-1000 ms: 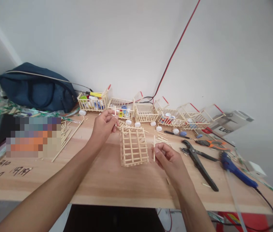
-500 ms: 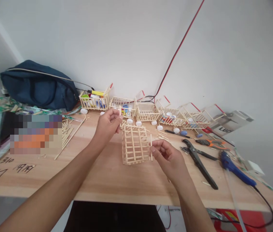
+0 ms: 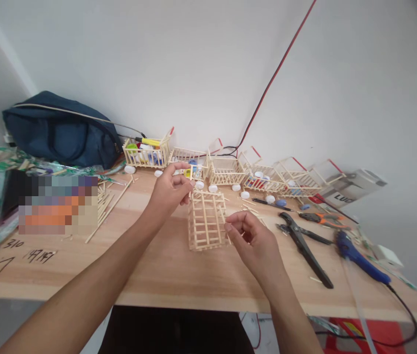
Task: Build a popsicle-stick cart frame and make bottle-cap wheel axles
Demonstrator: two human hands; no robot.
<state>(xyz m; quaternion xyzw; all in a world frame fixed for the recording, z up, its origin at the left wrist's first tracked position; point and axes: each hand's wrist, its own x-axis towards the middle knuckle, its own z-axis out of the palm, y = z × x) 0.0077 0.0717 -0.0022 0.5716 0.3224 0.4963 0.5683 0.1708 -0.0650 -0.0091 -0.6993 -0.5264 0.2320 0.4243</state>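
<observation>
A small basket-like frame of thin wooden sticks [image 3: 205, 225] lies on the table between my hands. My left hand [image 3: 171, 191] is raised beyond its upper left corner, thumb and fingers pinching a short wooden stick [image 3: 192, 172] that points up. At the frame's right side, my right hand [image 3: 255, 242] pinches another short stick [image 3: 223, 213]; its tip overlaps the frame's right edge in view, and I cannot tell whether they touch. Behind stand several finished-looking stick carts [image 3: 226, 172] with white wheels and red-tipped handles.
Right of my hands lie black-handled cutters [image 3: 306, 253], orange-grip pliers [image 3: 326, 219] and a blue glue gun [image 3: 364, 263] with its cord. At left are loose sticks [image 3: 105, 211], a pixelated patch and a blue bag [image 3: 63, 130]. A white box [image 3: 359, 188] leans at back right.
My left hand has shifted slightly right and down with its stick. My right hand has moved its stick left and a little up, against or over the frame's right edge in view.
</observation>
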